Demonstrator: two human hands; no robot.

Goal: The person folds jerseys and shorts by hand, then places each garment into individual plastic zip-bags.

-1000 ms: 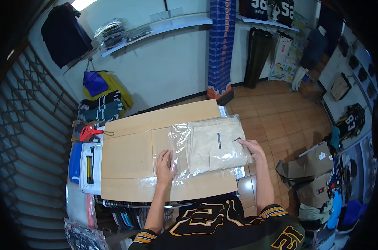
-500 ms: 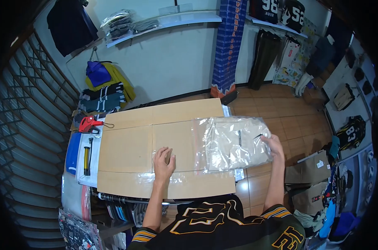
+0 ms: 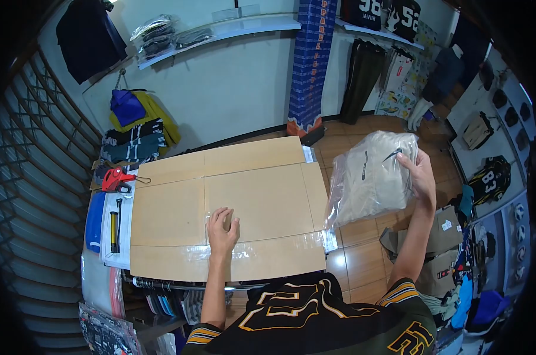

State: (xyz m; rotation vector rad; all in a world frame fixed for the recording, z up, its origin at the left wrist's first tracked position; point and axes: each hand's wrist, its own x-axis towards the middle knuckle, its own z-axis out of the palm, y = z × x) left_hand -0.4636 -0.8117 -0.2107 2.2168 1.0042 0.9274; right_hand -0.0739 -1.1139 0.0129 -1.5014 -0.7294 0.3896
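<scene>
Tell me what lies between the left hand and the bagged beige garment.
Head view: only bare flattened brown cardboard between left hand and clear-bagged beige garment, held by right hand.

bare cardboard sheet (image 3: pixel 262 195) beyond left hand (image 3: pixel 222 228); tools (image 3: pixel 115 201) crowd its left edge.

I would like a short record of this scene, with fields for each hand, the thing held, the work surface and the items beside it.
left hand: left hand rests flat on the cardboard sheet, holding nothing
right hand: right hand grips the bagged garment by its upper right edge
held thing: folded beige clothing in a clear plastic bag, lifted off the surface, over the floor to the right
work surface: flattened cardboard with tape strips
beside it: red tool and a yellow and black tool at the left edge
</scene>
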